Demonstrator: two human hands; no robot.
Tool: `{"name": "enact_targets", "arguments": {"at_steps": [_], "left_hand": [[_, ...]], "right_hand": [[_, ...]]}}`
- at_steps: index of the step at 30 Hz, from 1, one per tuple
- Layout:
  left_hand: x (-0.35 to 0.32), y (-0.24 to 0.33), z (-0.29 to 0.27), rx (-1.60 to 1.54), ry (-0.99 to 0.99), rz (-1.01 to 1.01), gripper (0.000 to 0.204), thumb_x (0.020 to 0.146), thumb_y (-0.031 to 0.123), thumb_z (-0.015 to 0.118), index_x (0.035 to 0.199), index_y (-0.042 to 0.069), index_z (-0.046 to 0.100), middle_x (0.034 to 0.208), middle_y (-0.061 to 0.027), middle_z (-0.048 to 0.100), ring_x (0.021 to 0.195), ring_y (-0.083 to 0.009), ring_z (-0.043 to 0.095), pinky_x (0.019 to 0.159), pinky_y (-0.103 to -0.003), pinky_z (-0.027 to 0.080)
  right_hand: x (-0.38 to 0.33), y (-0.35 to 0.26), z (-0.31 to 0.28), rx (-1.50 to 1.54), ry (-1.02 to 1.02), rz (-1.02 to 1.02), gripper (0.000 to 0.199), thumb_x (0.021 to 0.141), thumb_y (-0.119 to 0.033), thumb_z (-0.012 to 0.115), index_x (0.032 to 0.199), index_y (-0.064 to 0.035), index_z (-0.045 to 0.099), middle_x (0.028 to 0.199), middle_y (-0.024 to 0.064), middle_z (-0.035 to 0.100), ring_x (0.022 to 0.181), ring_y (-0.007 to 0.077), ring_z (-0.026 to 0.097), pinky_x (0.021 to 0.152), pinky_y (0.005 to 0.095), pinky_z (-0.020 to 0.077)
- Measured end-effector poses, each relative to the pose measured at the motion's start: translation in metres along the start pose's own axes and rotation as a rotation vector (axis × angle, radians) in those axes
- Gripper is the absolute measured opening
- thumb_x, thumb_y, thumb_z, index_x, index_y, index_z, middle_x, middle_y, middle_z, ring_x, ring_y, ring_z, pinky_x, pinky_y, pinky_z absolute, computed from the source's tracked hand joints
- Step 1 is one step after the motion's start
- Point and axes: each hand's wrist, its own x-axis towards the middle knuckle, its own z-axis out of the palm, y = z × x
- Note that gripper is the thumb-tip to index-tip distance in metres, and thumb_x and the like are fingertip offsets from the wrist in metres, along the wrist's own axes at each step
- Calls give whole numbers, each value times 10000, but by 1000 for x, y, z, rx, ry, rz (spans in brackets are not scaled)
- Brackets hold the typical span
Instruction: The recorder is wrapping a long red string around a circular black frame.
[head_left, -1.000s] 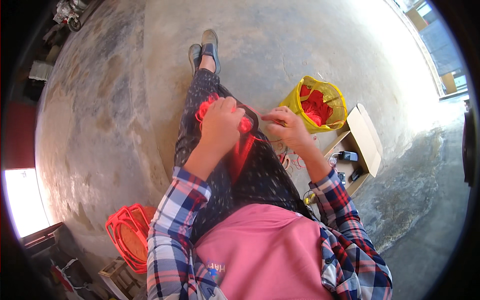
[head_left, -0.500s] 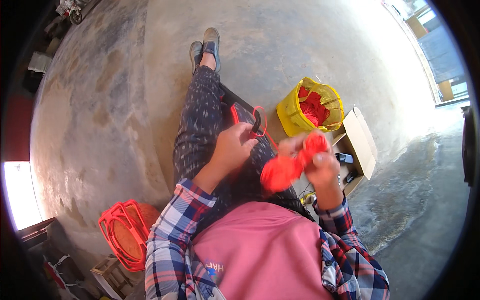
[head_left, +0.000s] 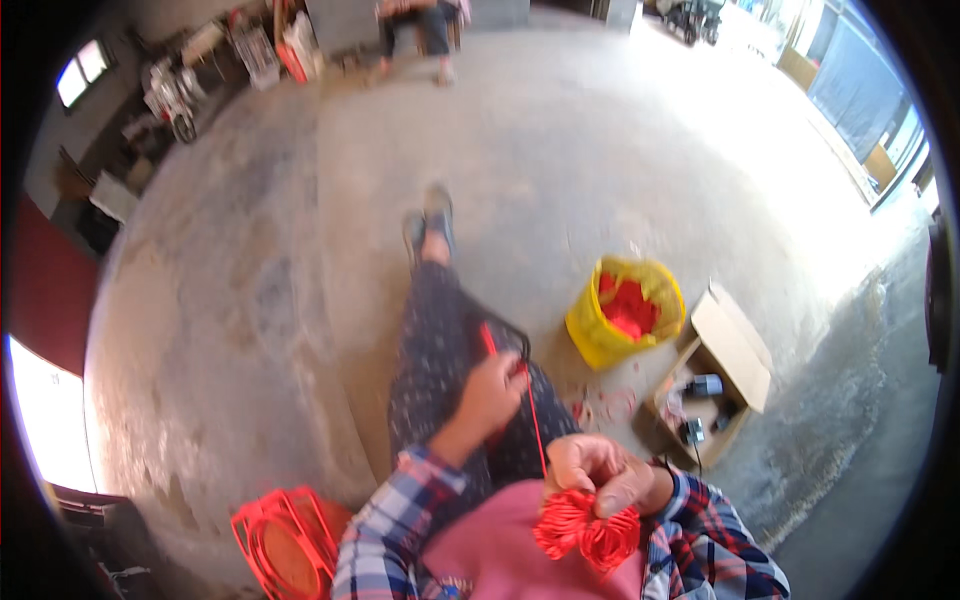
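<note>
A red bundle (head_left: 585, 530), probably light, soft and best gripped at its waist, is being pinched beneath the right hand (head_left: 608, 465), its strand (head_left: 535, 420) being stretched toward the left hand (head_left: 492, 390), whose hold is unclear.

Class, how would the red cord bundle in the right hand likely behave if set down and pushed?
The red cord bundle would probably flop and deform, since it hangs in thin loops below the right hand. It seems unlikely to roll, given its two lobes. Pushing might tug the single strand running toward the left hand.
</note>
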Motion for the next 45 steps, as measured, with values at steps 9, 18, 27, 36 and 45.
{"name": "enact_targets", "arguments": {"at_steps": [9, 18, 27, 36, 45], "left_hand": [[17, 19, -29, -820, 24, -562, 135, 959, 171, 514, 1027, 72, 575, 688, -33, 591, 477, -74, 461, 384, -214, 279], [38, 4, -32, -40, 66, -297, 330, 906, 326, 607, 802, 13, 631, 603, -38, 594, 476, -122, 538, 428, -273, 404], [26, 59, -36, -842, -71, -536, 159, 930, 174, 647, 851, 57, 573, 602, 25, 510, 426, -33, 381, 373, -209, 278], [30, 30, -24, -737, -80, -683, 165, 934, 233, 611, 882, 90, 547, 660, -23, 578, 391, -56, 346, 357, -242, 241], [28, 10, -21, -850, -211, -773, 104, 841, 184, 585, 896, 110, 537, 744, -108, 630, 441, -84, 427, 394, -259, 290]], "right_hand": [[18, -57, -103, -1866, 344, -191, 207, 814, -210, 746, 956, -78, 672, 875, 76, 660, 739, 217, 627, 650, 339, 489], [63, -8, -171, -1561, 741, -221, 273, 770, -190, 744, 1028, -116, 697, 999, 135, 659, 858, 302, 648, 771, 379, 526], [43, -10, -149, -1696, 571, -532, 331, 776, -112, 716, 1094, -60, 641, 1251, 131, 555, 1133, 302, 550, 962, 392, 439], [-34, -26, -149, -85, 46, -378, 306, 937, -269, 572, 1115, -23, 526, 851, 102, 609, 731, 224, 608, 789, 410, 512], [-74, 24, -171, -574, 944, -249, 138, 952, -197, 588, 971, -61, 597, 814, -24, 585, 685, 56, 550, 625, 227, 458]]}}
